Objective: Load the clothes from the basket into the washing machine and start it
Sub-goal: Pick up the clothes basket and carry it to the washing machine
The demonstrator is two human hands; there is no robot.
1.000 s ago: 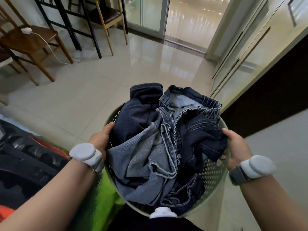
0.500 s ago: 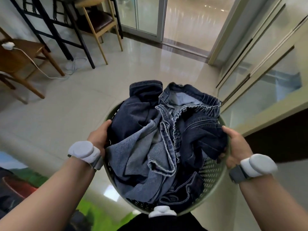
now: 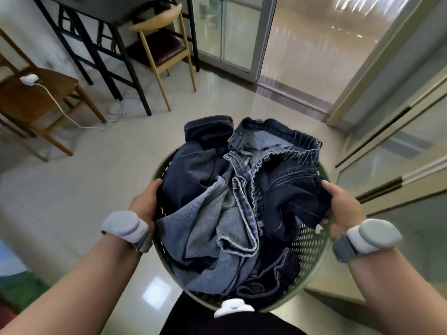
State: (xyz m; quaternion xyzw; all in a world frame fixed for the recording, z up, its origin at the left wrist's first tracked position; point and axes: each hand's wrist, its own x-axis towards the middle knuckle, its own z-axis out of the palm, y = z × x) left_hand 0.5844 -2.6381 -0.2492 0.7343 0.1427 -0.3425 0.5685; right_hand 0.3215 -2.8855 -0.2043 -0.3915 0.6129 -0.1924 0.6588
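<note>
A round green basket (image 3: 312, 243) piled with denim clothes (image 3: 232, 209) sits centre frame, carried above a tiled floor (image 3: 72, 189). The left hand (image 3: 145, 201) at 9 o'clock and right hand (image 3: 343, 209) at 3 o'clock have fingers curled closed over its rim.

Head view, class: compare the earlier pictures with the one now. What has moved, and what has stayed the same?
The surroundings shifted: the dark and green clutter at lower left has mostly slid out of view, and the wooden chairs and glass door show more fully, so the person is moving on. Unchanged: left hand and right hand keep their grip on the basket, jeans heaped inside.
</note>
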